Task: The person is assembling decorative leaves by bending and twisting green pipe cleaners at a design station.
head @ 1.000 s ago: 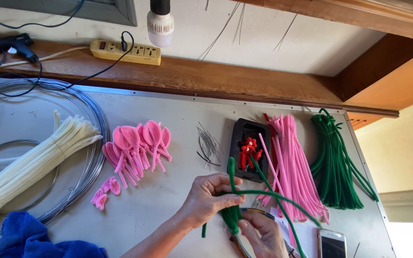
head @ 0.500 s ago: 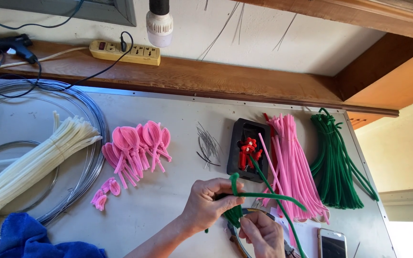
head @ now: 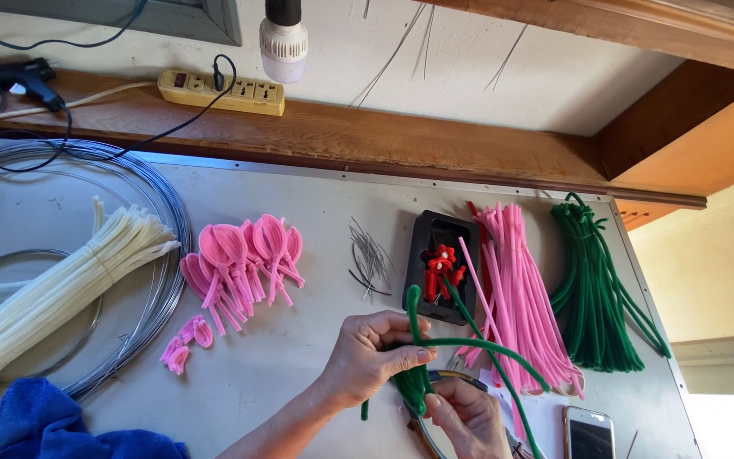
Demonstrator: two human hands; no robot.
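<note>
A: Left hand [head: 374, 355]?
B: Closed on green stem [head: 422, 340], fingers curled round it, thumb pressing. Stem sticking up above knuckles, looping right & down toward bottom edge.
A: Right hand [head: 467, 416]?
B: Lower, just beside left. Fingertips pinching wound green bundle [head: 412, 387] under left thumb (palm partly cut off by frame).
A: Where on table [head: 299, 357]?
B: Bottom centre, just below black tray [head: 435, 255] w/ red bits [head: 442, 268].
A: Around it?
B: Pink stems [head: 524, 297] right of tray, green stems [head: 596, 289] further right. Pink petals [head: 244, 263] to left, thin wires [head: 371, 259] between petals & tray. White stems [head: 61, 293] over wire coil [head: 167, 212] far left. Phone [head: 588, 433] bottom right, blue cloth [head: 40, 421] bottom left.
</note>
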